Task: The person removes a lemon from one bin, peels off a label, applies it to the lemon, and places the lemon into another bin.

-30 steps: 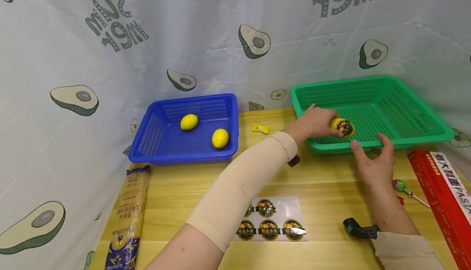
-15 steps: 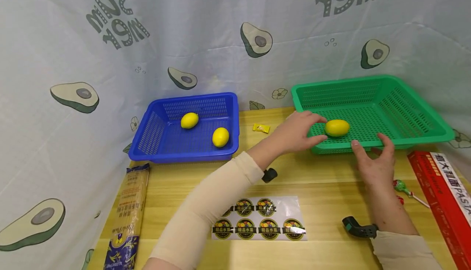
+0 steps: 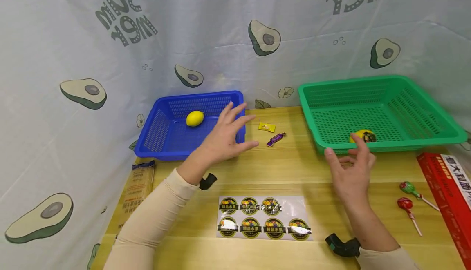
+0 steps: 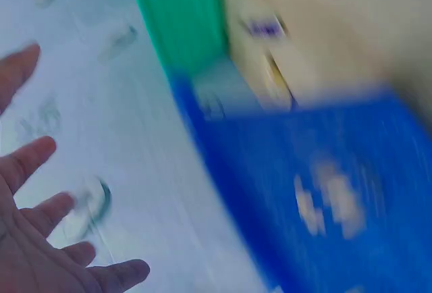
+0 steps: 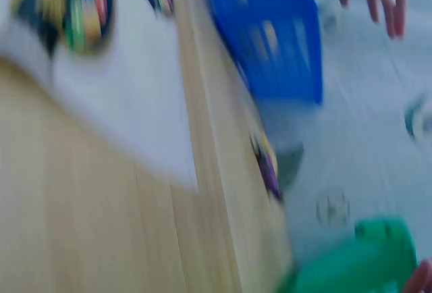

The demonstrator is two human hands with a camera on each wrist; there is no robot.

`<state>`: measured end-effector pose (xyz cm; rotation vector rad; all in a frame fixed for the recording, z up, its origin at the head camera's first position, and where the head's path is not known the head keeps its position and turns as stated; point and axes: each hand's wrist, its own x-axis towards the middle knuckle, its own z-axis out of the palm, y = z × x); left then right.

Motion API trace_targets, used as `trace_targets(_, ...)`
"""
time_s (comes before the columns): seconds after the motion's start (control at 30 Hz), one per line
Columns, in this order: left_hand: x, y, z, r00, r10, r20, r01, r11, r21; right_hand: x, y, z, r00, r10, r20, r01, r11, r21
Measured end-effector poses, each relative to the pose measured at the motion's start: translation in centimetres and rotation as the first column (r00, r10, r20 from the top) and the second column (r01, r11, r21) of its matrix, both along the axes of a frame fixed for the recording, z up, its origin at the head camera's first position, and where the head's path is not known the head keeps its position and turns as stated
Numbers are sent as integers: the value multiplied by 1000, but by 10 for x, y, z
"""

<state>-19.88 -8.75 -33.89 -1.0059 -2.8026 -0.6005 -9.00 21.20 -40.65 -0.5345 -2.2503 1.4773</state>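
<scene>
My left hand [image 3: 224, 137], fingers spread and holding nothing, hovers over the right side of the blue basket [image 3: 147, 127]. One lemon [image 3: 195, 118] lies at the back of that basket; the front right part is hidden behind the hand. At the front rim of the green basket [image 3: 401, 144] is my right hand [image 3: 352, 176], thumb and index finger apart, nothing between them. Inside, just behind that rim, a lemon with a dark round sticker [image 3: 369, 135] is partly covered by the index finger. Both wrist views are blurred.
Between the baskets lie a yellow-wrapped candy [image 3: 266, 127] and a purple-wrapped candy [image 3: 276, 139]. A sticker sheet [image 3: 265, 217] lies in front. Two lollipops [image 3: 405, 203] and a red pasta box [image 3: 447, 200] are at right, a spaghetti pack [image 3: 140, 184] at left.
My left hand let go of the stickered lemon in the green basket and swung left to the blue basket. The lemon rolled slightly, its sticker showing again. My right hand shifted a little left.
</scene>
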Motion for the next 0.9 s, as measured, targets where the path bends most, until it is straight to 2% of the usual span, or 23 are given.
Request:
trace_targets(0.07, -10, -18, 7, 999, 32, 2, -31, 997, -71, -1, -19, 2, 991, 135, 18, -135, 990, 38)
trace_targets(0.1, -16, -26, 11, 999, 43, -4, -44, 992, -118, -3, -27, 3, 978, 204, 32, -206, 977, 50)
trace_targets(0.2, -37, -43, 21, 998, 59, 9, -54, 960, -274, -10, -51, 3, 919, 383, 89, -389, 918, 73)
trace_targets(0.3, -57, -55, 28, 998, 32, 55, -10, 930, -368, -20, -75, 2, 863, 484, 146, -497, 865, 68)
trace_targets(0.4, -73, -65, 31, 987, 9, 159, 55, 917, -394, -32, -99, -1, 820, 541, 189, -556, 830, 40)
trace_targets(0.5, -87, -67, 28, 963, -13, 270, 123, 910, -395, -45, -116, -3, 791, 579, 197, -589, 808, -8)
trace_targets(0.7, -104, -61, 7, 896, -65, 439, 263, 875, -406, -68, -141, -7, 748, 645, 156, -639, 764, -89)
trace_targets(0.8, -107, -56, -4, 860, -58, 507, 291, 872, -394, -75, -150, -11, 727, 671, 146, -661, 741, -115)
trace_targets(0.9, -110, -53, -12, 837, -44, 546, 294, 877, -381, -79, -156, -14, 708, 691, 148, -667, 723, -183)
